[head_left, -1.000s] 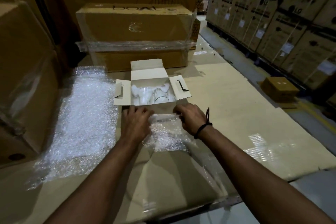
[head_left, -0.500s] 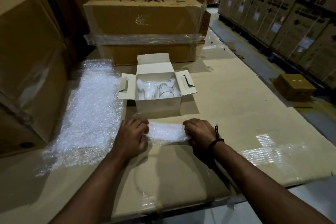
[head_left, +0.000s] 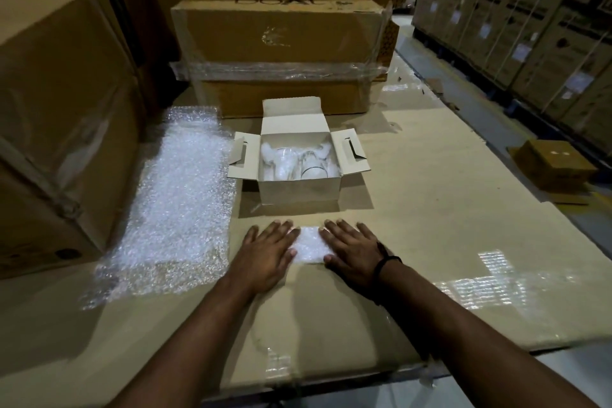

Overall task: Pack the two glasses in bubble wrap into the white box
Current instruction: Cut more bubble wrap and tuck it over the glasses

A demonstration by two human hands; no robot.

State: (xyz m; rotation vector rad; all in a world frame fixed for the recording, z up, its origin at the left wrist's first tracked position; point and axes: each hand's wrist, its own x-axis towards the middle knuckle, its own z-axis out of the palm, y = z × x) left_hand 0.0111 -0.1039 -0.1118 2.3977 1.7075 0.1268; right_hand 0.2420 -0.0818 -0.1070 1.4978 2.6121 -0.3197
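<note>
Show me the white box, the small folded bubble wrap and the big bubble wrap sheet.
white box (head_left: 299, 190): head view, bare front wall.
small folded bubble wrap (head_left: 309, 247): head view, its uncovered middle.
big bubble wrap sheet (head_left: 178, 195): head view, its middle.

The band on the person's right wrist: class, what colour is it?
Black. The wristband shows in the head view, beside the right hand.

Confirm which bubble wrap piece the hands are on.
The small folded piece near the white box, under left hand and right hand; the large sheet lies untouched at left.
</note>
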